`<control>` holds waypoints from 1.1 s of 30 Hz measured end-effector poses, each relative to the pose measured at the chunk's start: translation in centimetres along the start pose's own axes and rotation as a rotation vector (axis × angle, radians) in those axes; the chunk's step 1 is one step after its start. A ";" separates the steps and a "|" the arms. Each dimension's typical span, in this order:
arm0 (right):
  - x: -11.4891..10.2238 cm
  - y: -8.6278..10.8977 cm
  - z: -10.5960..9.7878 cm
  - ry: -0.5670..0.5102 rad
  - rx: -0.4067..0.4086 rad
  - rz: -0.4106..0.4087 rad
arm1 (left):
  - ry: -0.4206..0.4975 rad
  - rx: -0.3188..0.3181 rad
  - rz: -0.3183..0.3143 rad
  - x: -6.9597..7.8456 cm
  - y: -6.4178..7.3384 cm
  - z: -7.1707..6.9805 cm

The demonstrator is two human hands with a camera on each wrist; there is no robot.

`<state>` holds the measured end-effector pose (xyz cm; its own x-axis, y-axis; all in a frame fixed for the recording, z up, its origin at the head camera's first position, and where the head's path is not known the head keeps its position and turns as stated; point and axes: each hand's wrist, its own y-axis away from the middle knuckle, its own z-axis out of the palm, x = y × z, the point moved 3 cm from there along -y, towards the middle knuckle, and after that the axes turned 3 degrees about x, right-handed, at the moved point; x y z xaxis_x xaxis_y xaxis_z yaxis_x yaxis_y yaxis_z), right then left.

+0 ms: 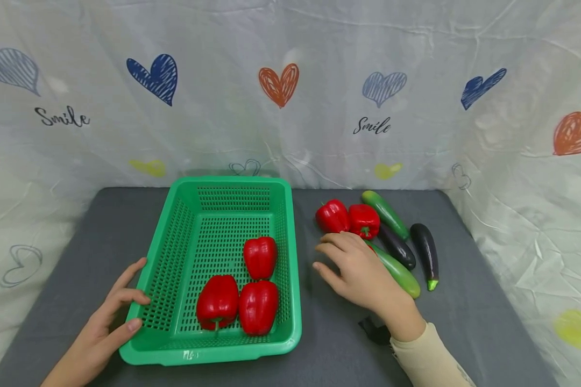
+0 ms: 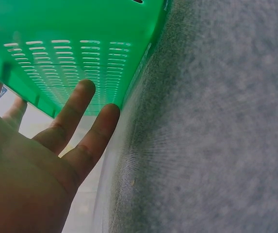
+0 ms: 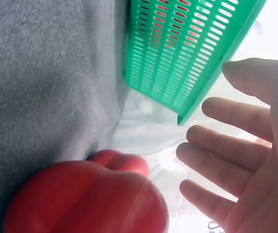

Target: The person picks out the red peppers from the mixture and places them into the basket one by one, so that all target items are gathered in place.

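Note:
My left hand rests at the left side of a green plastic basket, fingers spread. In the left wrist view, straight fingers lie against its slotted outer wall. Three red bell peppers sit in the basket's near right part. My right hand hovers right of the basket with nothing in it, fingers loosely extended. Just beyond it are two red bell peppers; another patch of red shows beneath the hand, mostly hidden. In the right wrist view a large red bell pepper lies below the fingers.
Right of the peppers lie two green cucumber-like vegetables and two dark eggplants. All stand on a grey table, with a white heart-print curtain behind and at the sides. A black object is by my right wrist.

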<state>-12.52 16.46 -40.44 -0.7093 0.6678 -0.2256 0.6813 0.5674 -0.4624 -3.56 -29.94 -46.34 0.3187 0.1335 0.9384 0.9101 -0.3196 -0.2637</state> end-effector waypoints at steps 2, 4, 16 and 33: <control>0.2 0.2 -0.1 0.007 -0.001 0.002 | 0.005 -0.001 0.003 0.0 0.0 0.0; 0.3 0.3 -0.2 0.011 0.000 0.005 | 0.005 0.001 0.011 0.0 -0.1 0.0; 1.0 0.6 -0.7 0.018 -0.007 0.041 | 0.011 -0.006 0.000 0.0 -0.1 0.1; 2.1 1.7 -1.1 0.048 -0.033 0.083 | 0.002 0.012 0.040 0.0 -0.1 0.0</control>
<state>-12.58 19.37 -40.74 -0.6414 0.7350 -0.2198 0.7433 0.5245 -0.4152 -3.67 -29.87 -46.28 0.3546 0.1190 0.9274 0.8997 -0.3134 -0.3038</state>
